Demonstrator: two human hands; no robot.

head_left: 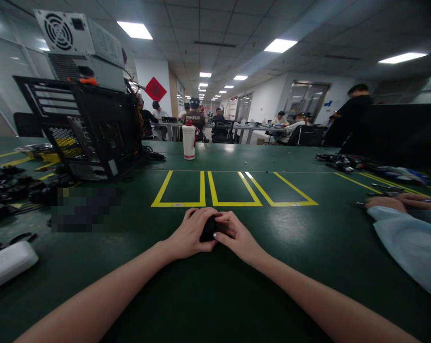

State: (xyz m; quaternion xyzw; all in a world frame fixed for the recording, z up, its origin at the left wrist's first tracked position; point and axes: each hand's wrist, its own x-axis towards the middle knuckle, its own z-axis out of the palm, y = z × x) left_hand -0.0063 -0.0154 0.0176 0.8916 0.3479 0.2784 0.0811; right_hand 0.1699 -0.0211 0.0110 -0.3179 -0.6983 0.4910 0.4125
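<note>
Between my hands, low over the green table (pixel 244 286), is a small black object (pixel 208 229) whose kind I cannot make out. My left hand (pixel 192 234) wraps over it from the left, with the thumb along its near side. From the other side, my right hand (pixel 238 236) touches its right end with thumb and fingers in a pinch. Much of the object is covered by my fingers. Just beyond my hands, yellow tape (pixel 177 205) outlines several open-topped boxes on the table.
At left stand a black computer case (pixel 104 133) with power supplies (pixel 104 43) on top, and tangled cables (pixel 8 190). A white bottle (pixel 189 143) stands further back. A white object (pixel 11 264) lies near left. At right, a co-worker's sleeve (pixel 408 243) and hands rest near tools.
</note>
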